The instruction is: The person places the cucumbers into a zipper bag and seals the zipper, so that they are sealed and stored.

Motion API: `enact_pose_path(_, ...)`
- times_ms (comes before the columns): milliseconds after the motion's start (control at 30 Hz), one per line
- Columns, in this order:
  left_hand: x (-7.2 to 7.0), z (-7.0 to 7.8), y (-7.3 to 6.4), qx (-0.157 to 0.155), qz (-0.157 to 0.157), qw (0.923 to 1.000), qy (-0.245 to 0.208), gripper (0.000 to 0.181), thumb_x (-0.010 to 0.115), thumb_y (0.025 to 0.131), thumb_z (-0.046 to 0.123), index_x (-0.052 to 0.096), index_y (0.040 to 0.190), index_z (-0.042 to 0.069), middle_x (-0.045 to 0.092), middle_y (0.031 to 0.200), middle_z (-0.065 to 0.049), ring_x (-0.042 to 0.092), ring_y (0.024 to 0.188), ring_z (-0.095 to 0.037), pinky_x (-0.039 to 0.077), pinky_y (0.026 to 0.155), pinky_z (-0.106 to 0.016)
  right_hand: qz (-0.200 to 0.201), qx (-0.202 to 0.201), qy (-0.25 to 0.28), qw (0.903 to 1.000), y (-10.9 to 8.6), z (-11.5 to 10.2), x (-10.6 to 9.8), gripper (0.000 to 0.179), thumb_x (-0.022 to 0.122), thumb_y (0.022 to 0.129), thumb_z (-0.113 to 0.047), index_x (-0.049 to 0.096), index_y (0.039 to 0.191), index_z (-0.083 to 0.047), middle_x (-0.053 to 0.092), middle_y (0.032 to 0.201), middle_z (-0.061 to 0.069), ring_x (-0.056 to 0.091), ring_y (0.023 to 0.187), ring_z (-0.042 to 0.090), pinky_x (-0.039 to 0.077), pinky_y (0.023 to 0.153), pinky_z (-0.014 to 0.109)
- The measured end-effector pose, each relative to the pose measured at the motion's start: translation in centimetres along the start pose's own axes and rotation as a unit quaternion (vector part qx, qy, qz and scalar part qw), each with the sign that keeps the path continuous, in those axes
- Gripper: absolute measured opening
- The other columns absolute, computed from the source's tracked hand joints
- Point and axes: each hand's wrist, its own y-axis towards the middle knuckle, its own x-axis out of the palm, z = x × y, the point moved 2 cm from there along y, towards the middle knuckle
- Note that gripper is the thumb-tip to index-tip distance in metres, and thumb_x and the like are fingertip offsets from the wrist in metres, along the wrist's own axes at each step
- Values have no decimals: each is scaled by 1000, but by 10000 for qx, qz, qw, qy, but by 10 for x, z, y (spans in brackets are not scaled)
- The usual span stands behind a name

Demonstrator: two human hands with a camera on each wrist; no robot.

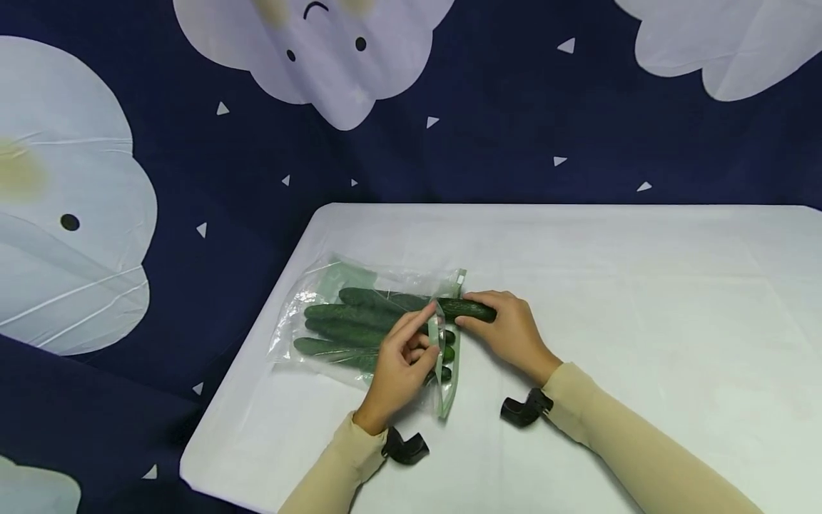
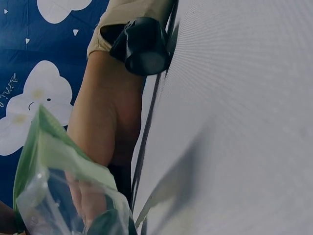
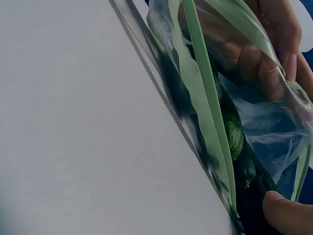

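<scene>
A clear zip bag (image 1: 349, 273) with a green-edged mouth (image 1: 452, 391) lies on its side, holding several dark green cucumbers (image 1: 349, 333). My left hand (image 1: 397, 368) pinches the near layer of the bag's mouth between thumb and fingers, lifting it away from the other layer. My right hand (image 1: 514, 330) grips the end of one cucumber (image 1: 467, 308), which lies partly inside the mouth. In the right wrist view, the right thumb (image 3: 289, 215) presses on that cucumber, and cucumber ends (image 3: 234, 137) show between the green strips. The bag's green edge (image 2: 73, 154) hides part of the right hand in the left wrist view.
The white table (image 1: 642, 321) extends to the right of the bag. Its left edge runs close past the bag's closed end. Black camera mounts (image 1: 406, 448) sit on both sleeves. Behind hangs a dark blue cloth (image 1: 501, 93) with white clouds.
</scene>
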Motion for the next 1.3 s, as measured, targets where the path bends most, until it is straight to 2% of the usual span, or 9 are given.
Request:
enact_pose_path(133, -1, 0, 2, 22, 7, 10000, -24, 61, 57, 98, -8, 39, 156, 1, 51, 139, -14, 61, 84, -18, 48, 59, -24, -133, -149, -18, 9998, 5, 2, -1, 46, 85, 85, -37, 76, 124, -15, 73, 120, 2, 65, 105, 24, 50, 90, 45)
enact_pose_path(267, -1, 0, 0, -18, -12, 10000, -87, 62, 57, 98, -7, 39, 157, 3, 51, 139, -14, 60, 83, -17, 48, 59, -24, -718, -243, 127, 9970, 7, 14, -13, 49, 83, 85, -44, 75, 127, -20, 71, 123, -1, 64, 113, 23, 51, 95, 47)
enact_pose_path(400, 1, -1, -4, -47, 3, 9999, -138, 62, 57, 98, -8, 40, 157, 3, 51, 139, -15, 59, 82, -17, 48, 59, -24, -1581, -75, 637, 9853, 9, 34, -37, 49, 80, 88, -44, 73, 130, -20, 69, 127, -4, 64, 115, 20, 52, 98, 42)
enact_pose_path(533, 2, -2, -5, -62, -8, 9999, -129, 62, 57, 98, -9, 40, 157, 4, 51, 140, -14, 58, 82, -16, 47, 59, -24, -1973, 271, 1249, 9720, 10, 55, -64, 41, 82, 89, -27, 74, 127, -13, 73, 120, 0, 66, 104, 18, 57, 85, 30)
enact_pose_path(600, 2, -1, -4, -51, 0, 9999, -117, 63, 57, 98, -9, 40, 157, 4, 51, 139, -15, 57, 82, -16, 47, 60, -24, -2004, 337, 1348, 9698, 11, 62, -73, 38, 82, 89, -22, 75, 125, -12, 74, 118, 2, 67, 100, 17, 57, 80, 27)
enact_pose_path(700, 2, 1, -2, -62, 34, 9999, -116, 62, 58, 98, -9, 41, 156, 5, 51, 138, -14, 57, 82, -16, 46, 60, -23, -2017, 282, 1278, 9707, 14, 67, -78, 36, 82, 89, -24, 76, 123, -15, 74, 118, 1, 67, 98, 15, 56, 78, 25)
enact_pose_path(1000, 1, 0, -1, -68, 27, 9999, -144, 62, 57, 98, -10, 41, 156, 5, 51, 138, -16, 57, 82, -16, 46, 60, -23, -1718, 180, 948, 9804, 15, 64, -74, 31, 83, 87, -27, 79, 117, -18, 75, 112, -3, 66, 90, 15, 55, 76, 24)
enact_pose_path(1300, 1, 0, -1, 11, 31, 9999, -154, 62, 58, 98, -9, 41, 156, 4, 51, 139, -15, 57, 81, -16, 46, 60, -22, -1605, 118, 771, 9839, 13, 62, -71, 31, 84, 86, -29, 79, 115, -20, 75, 105, -5, 66, 87, 15, 56, 76, 24)
